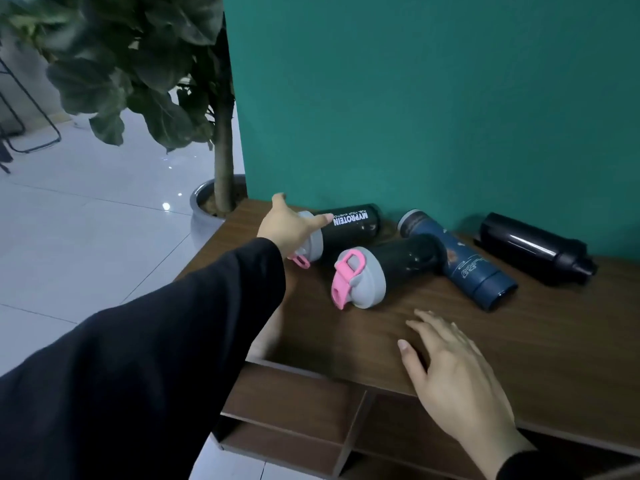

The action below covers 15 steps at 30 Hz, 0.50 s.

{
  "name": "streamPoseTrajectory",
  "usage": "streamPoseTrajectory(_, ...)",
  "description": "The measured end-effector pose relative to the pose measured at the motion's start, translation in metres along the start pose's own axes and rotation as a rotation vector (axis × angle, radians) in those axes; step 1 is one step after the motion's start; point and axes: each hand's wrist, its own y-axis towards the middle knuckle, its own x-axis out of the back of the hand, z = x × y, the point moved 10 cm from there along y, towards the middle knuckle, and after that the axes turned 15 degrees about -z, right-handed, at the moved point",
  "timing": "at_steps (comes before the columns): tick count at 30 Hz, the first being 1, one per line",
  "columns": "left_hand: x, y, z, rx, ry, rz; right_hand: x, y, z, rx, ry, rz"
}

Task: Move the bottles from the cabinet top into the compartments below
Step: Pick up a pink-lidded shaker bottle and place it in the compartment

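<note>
Up top, four bottles lie on their sides on the dark wood-grain counter [519, 341], all pushed toward the teal wall [415, 98]. Farthest left is the MYPROTEIN bottle [349, 225] with its grey lid and pink loop, and the left hand [289, 225] is spread open right at that lid, fingers splayed, black sleeve [138, 358] stretching back to the camera; whether it touches the lid is hard to tell. Just in front lies a second grey-lidded bottle [391, 268] with a pink strap, its lid facing the viewer and its far end touching the navy patterned bottle [464, 261], which lies diagonally. Well apart to the right lies the black bottle [533, 249], cap pointing right. The right hand [457, 379] hangs open, palm down, over the counter's front edge, gripping nothing. Below the edge, open wooden compartments [294, 403] show, split by a divider. Off to the left, a leafy potted plant [156, 81] stands in a grey pot on glossy pale floor tiles [86, 220].
</note>
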Motion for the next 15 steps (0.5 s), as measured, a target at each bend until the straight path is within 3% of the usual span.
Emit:
streamPoseTrajectory(8, -0.003, -0.002, 0.010, -0.021, 0.001, -0.043, -0.005, 0.000, -0.001, 0.036, 0.006, -0.015)
streamPoseTrajectory(15, 0.098, -0.032, 0.011, -0.164, -0.107, -0.247, 0.006, -0.002, 0.003, 0.015, 0.060, -0.044)
